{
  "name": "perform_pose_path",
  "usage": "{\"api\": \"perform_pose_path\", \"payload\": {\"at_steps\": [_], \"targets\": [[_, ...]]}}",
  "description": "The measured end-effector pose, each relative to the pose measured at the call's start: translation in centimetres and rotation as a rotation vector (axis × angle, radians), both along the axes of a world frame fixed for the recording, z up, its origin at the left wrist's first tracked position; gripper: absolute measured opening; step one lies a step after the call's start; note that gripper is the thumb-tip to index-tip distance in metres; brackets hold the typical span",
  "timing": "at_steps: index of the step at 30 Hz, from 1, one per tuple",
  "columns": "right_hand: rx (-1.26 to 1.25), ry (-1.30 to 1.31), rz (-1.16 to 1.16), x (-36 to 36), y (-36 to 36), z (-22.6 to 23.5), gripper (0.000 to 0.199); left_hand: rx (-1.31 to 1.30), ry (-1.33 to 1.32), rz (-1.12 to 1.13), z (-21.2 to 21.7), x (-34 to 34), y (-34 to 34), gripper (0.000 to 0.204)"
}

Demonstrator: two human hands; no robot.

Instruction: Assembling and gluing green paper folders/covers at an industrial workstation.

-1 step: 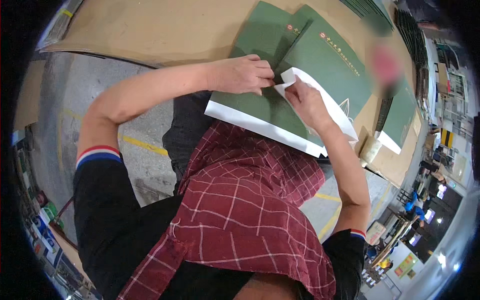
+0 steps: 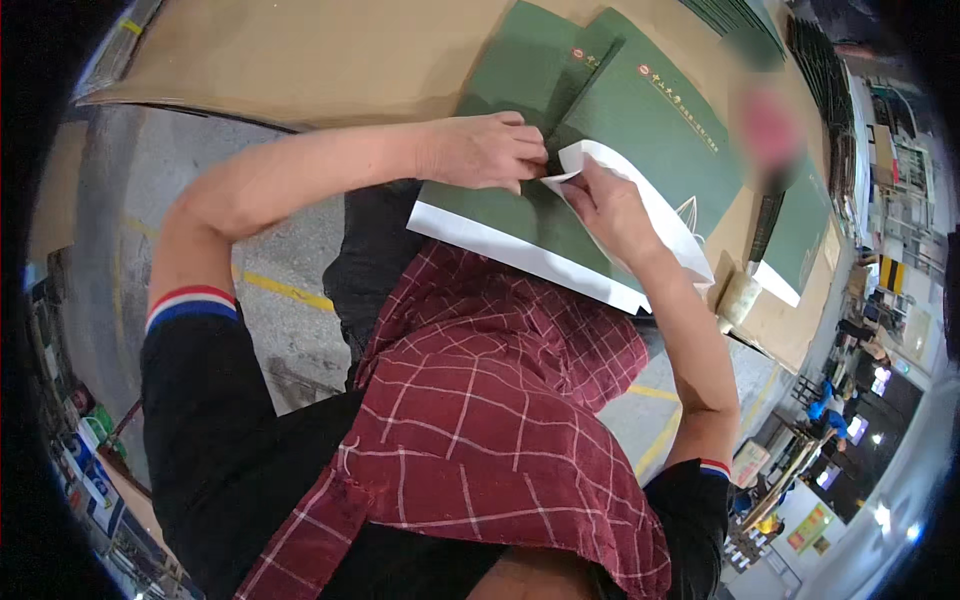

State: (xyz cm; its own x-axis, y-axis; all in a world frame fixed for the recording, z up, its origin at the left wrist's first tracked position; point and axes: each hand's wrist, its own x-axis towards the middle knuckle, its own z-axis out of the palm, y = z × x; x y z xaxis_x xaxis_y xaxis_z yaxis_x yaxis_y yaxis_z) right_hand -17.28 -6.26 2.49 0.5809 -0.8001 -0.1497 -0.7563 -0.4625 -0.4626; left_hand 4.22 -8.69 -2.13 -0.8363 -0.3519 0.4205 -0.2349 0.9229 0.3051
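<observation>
Shifted slightly left, the white flap (image 2: pixel 667 215) is pinched in your right hand (image 2: pixel 612 208), over green paper (image 2: pixel 650 120) on the surface (image 2: pixel 300 70); your left hand (image 2: pixel 482 152) curls, grip unclear. A pale roll (image 2: pixel 738 299) lies rightward.

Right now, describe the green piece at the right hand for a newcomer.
On the brown tabletop, the upper green piece partly covers the lower green piece. The right hand pinches the upper one's white edge, which curls up; the lower one's is straight.
</observation>
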Motion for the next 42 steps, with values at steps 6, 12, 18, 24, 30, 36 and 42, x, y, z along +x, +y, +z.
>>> {"api": "perform_pose_path", "payload": {"at_steps": [6, 12, 18, 24, 30, 36, 42], "targets": [[-0.013, 0.149, 0.050, 0.9, 0.0, 0.0, 0.023, -0.391, -0.105, -0.206, -0.6, 0.0, -1.3, 0.020], [-0.113, 0.312, 0.154, 1.9, 0.0, 0.1, 0.019, -0.003, -0.097, -0.011, -1.3, -0.4, 1.4, 0.035], [-0.059, 0.277, 0.319, 1.7, -1.7, -0.1, 0.015, 0.263, 0.081, 0.425, 0.2, 1.6, 4.1, 0.022], [-0.098, 0.406, 0.404, 3.8, -2.0, -0.7, 0.011, 0.659, 0.733, 0.675, 1.4, 2.2, 5.8, 0.017], [-0.424, 0.295, 0.284, 1.5, 1.5, -2.2, 0.022, 1.202, 1.359, 0.590, -0.2, -2.3, 5.2, 0.038], [-0.445, 0.292, 0.518, -1.5, 1.1, -4.4, 0.027, 1.257, 1.455, 0.535, -1.1, -1.9, 5.4, 0.043], [-0.294, 0.355, 0.458, 0.3, 1.1, -2.5, 0.027, 1.145, 1.451, 0.654, -1.3, -1.3, 5.9, 0.043]]}}
